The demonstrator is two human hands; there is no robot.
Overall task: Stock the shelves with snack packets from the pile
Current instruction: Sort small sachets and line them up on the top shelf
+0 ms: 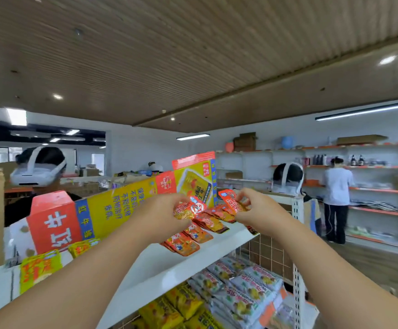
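red snack packet (230, 202) is pinched at its upper edge by the fingers of the right hand (258, 216); a bunch of like packets (186, 209) is gripped in the curled left hand (160, 216). both are held just above the white top shelf (160, 264), where further packets (193, 236) are laid overlapping. judged light, thin, slick foil, easily creased; hold best taken at the sealed edge.

Noted red-orange snack packets (207, 222) with yellow patches and white marks on a white shelf (169, 264), backed by a yellow box (122, 203) with red ends, white characters and blue lettering. Saw yellow packets (39, 269) printed red at eight o'clock, and at six o'clock pale grey packets (245, 288) with yellow-red pictures, yellow bags (181, 302) at their eight o'clock.
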